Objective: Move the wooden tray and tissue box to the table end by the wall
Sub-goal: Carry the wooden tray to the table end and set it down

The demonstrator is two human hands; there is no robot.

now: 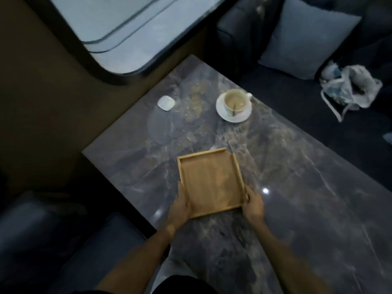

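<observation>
Wooden tray (pixel 210 183) was held in both of my hands over the dark marble table (pixel 297 187).

My left hand (pixel 180 205) was closed on the tray's left edge near the corner close to me, and my right hand (pixel 253 205) was closed on its right edge. I saw nothing inside the tray. I could not tell if it was touching the table or lifted a bit. Farther off, toward the wall (pixel 42 92), a cup (pixel 235 101) with a spoon in it sat on a white saucer (pixel 224 113). A small white dish (pixel 166 102) lay left of that, well apart. A white plastic bag (pixel 350 90) and a pale cushion (pixel 307 39) were on the dark seat (pixel 286 92) to the right.
</observation>
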